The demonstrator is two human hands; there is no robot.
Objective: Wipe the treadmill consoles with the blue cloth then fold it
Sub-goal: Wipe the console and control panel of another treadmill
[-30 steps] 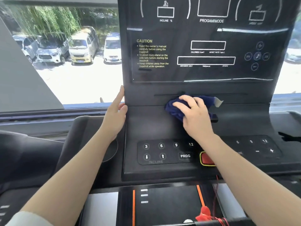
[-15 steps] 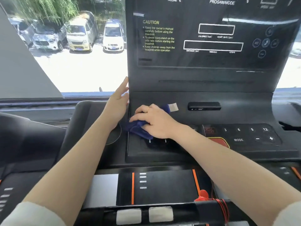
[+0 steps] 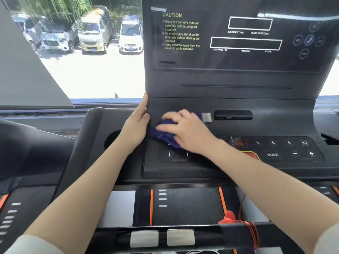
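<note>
Head view: the right hand lies flat on the blue cloth, fingers spread and pressing it against the lower panel of the treadmill console. The cloth is bunched under the palm, not pinched between fingertips. It sits at the left end of the panel, just above the arrow buttons, and its white tag sticks out beside the dark port slot. A ring is visible on one finger of the right hand.

The left hand is open, fingers straight and together, and rests against the left edge of the console; it holds nothing. The cloth lies close to this hand; contact between them cannot be determined.

The numbered keys and the MODE key lie uncovered to the right.
</note>
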